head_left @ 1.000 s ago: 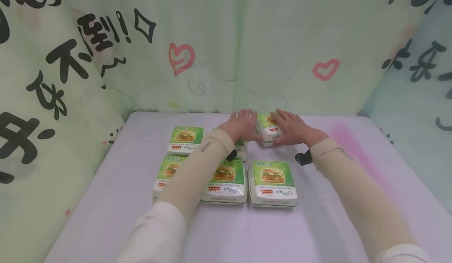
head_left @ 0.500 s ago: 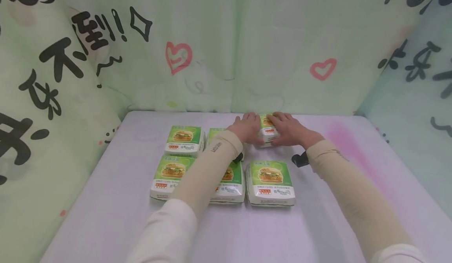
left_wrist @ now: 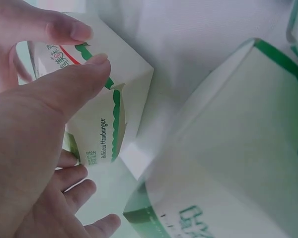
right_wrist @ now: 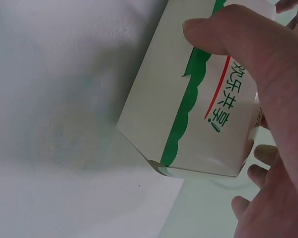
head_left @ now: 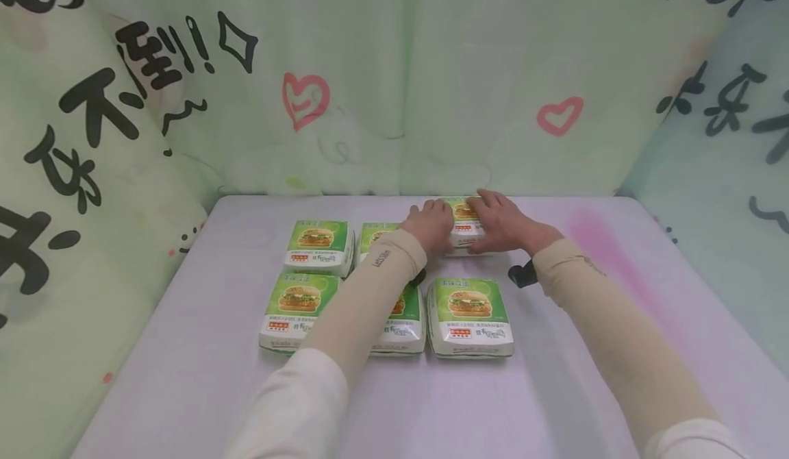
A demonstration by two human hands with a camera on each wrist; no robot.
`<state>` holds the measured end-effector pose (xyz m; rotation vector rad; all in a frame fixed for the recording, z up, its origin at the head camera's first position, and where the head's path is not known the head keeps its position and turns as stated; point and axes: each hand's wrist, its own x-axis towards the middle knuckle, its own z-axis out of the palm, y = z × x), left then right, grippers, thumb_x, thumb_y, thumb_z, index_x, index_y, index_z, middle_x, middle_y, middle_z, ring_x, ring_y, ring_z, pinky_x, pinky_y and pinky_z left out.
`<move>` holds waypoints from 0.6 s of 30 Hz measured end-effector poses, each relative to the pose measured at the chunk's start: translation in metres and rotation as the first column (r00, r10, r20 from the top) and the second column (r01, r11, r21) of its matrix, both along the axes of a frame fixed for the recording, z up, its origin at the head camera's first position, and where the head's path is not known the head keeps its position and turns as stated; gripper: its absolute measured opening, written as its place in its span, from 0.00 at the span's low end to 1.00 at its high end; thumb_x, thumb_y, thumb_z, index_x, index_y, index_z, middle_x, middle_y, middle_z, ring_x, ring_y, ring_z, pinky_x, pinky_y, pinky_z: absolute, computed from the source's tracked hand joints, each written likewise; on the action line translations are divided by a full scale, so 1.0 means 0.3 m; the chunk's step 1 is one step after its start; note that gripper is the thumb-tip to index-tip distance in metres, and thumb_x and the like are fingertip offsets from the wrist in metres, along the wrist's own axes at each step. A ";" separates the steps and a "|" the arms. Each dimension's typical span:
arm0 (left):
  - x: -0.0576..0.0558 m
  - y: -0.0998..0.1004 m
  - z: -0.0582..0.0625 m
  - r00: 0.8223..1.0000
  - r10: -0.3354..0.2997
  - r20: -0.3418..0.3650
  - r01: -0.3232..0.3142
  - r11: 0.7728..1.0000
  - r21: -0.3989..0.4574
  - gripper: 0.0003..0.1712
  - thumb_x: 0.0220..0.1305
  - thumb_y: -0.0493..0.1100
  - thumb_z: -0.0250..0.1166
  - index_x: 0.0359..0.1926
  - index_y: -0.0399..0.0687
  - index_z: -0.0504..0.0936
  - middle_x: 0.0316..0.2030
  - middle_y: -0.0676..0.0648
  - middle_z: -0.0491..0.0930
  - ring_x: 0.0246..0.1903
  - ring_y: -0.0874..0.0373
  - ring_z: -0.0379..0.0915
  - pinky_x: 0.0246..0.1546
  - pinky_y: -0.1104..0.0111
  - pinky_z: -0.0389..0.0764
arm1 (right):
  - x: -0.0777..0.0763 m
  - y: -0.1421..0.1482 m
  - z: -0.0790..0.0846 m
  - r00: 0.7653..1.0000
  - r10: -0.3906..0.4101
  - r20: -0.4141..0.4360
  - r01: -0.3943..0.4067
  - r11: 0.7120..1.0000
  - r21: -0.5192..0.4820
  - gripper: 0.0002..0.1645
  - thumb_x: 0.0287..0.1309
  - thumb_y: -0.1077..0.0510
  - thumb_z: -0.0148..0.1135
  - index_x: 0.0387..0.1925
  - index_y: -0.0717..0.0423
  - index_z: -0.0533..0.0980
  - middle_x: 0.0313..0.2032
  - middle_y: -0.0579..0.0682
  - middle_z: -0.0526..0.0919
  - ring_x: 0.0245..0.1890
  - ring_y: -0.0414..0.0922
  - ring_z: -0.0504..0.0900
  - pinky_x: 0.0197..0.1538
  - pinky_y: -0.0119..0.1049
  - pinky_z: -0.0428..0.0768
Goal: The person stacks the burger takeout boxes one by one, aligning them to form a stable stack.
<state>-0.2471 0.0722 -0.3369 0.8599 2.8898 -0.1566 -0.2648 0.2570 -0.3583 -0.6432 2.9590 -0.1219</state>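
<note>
A green-and-white hamburger box (head_left: 466,227) stands at the back of the table, right of the other back-row boxes. My left hand (head_left: 428,225) holds it from the left, its thumb against the front wall in the left wrist view. From the right my right hand (head_left: 505,222) grips the same box, its thumb pressed to the front wall (right_wrist: 188,99) and its fingers reaching round the far side. Nearest the left hand is another hamburger box (head_left: 377,229), partly hidden by the left arm and seen large in the left wrist view. The held box's left edge is covered in the head view.
Three more hamburger boxes form the front row: a left box (head_left: 296,305), a middle box (head_left: 403,332) half behind my left sleeve, and a right box (head_left: 471,308). A further box (head_left: 317,246) sits back left. The curtain (head_left: 370,137) rises behind the table (head_left: 456,411).
The held box has turned from slightly slanted to about square with the others. My left hand has shifted a little right, uncovering more of the left boxes. The head view has drifted slightly.
</note>
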 end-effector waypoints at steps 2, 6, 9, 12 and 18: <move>0.000 0.000 0.001 1.000 -0.001 0.003 0.001 1.000 -0.001 0.44 0.66 0.61 0.63 0.71 0.37 0.62 0.68 0.41 0.67 0.67 0.49 0.64 0.66 0.52 0.71 | -0.006 0.001 -0.002 1.000 0.011 0.002 -0.011 1.000 -0.002 0.56 0.48 0.46 0.74 0.69 0.67 0.56 0.71 0.72 0.55 0.72 0.69 0.55 0.74 0.61 0.56; 0.006 -0.001 0.007 1.000 0.001 -0.001 -0.001 1.000 0.005 0.43 0.65 0.61 0.64 0.70 0.38 0.64 0.67 0.42 0.68 0.67 0.50 0.64 0.66 0.52 0.71 | -0.015 0.004 -0.006 1.000 0.011 0.009 -0.011 1.000 -0.019 0.56 0.46 0.47 0.75 0.68 0.66 0.56 0.69 0.71 0.60 0.71 0.68 0.57 0.74 0.61 0.55; 0.007 -0.002 0.009 1.000 0.006 -0.002 -0.006 1.000 0.008 0.42 0.64 0.61 0.64 0.69 0.40 0.65 0.66 0.43 0.68 0.67 0.50 0.64 0.66 0.53 0.70 | -0.016 0.004 -0.009 1.000 -0.005 0.016 0.006 0.999 -0.045 0.57 0.45 0.46 0.77 0.69 0.64 0.56 0.68 0.69 0.61 0.69 0.66 0.60 0.73 0.61 0.58; 0.005 -0.004 0.010 1.000 0.004 0.001 -0.004 1.000 0.009 0.43 0.64 0.61 0.65 0.70 0.40 0.64 0.67 0.43 0.66 0.69 0.50 0.62 0.67 0.53 0.70 | -0.011 0.003 -0.012 1.000 -0.018 0.019 0.019 0.997 -0.073 0.59 0.44 0.46 0.77 0.70 0.63 0.57 0.66 0.68 0.62 0.64 0.64 0.66 0.68 0.60 0.65; -0.009 -0.015 0.016 1.000 -0.018 0.018 0.018 1.000 0.022 0.52 0.62 0.63 0.66 0.74 0.38 0.56 0.71 0.41 0.61 0.72 0.49 0.57 0.69 0.52 0.68 | 0.013 -0.005 0.001 0.999 -0.011 0.036 0.014 0.996 -0.089 0.60 0.46 0.45 0.76 0.73 0.62 0.55 0.66 0.67 0.60 0.59 0.62 0.67 0.63 0.59 0.70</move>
